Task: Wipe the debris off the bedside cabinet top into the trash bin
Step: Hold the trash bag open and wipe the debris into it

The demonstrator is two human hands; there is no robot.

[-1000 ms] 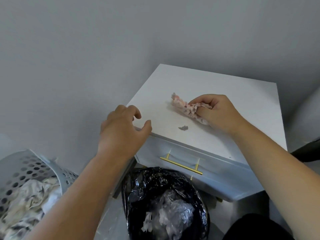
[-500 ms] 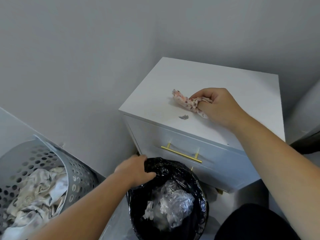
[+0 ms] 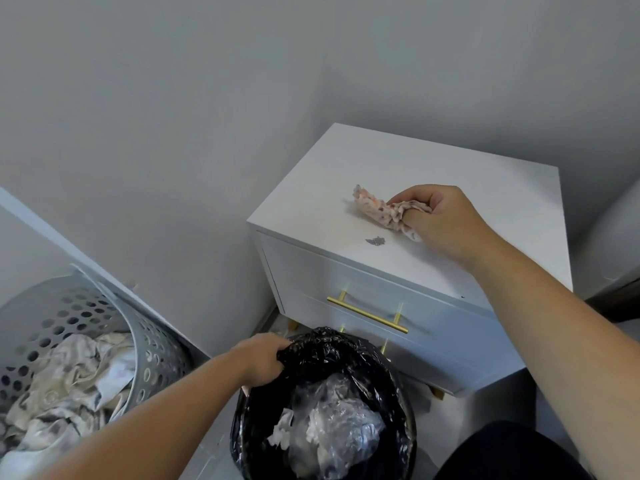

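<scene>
One view only, from the head, looking down. The right hand (image 3: 446,223) rests on the cabinet (image 3: 433,174) top, its grip bunched tight around a patterned cloth (image 3: 384,211) that trails out to the left of the fingers. Just in front of the cloth, near the front edge, lies the debris (image 3: 375,241), a small grey fleck, apart from the cloth and not yet swept. Down below, the left hand (image 3: 263,358) has its grip pinched on the black liner at the rim of the bin (image 3: 346,348), which stands on the floor before the drawers, already holding crumpled plastic. A perforated basket (image 3: 104,313) of laundry sits off to the left. The step looks like positioning: the bin is low and slightly left of the fleck. Next, by this reading, the bin needs bringing under the front edge, then the cloth drags the fleck forward and over.
</scene>
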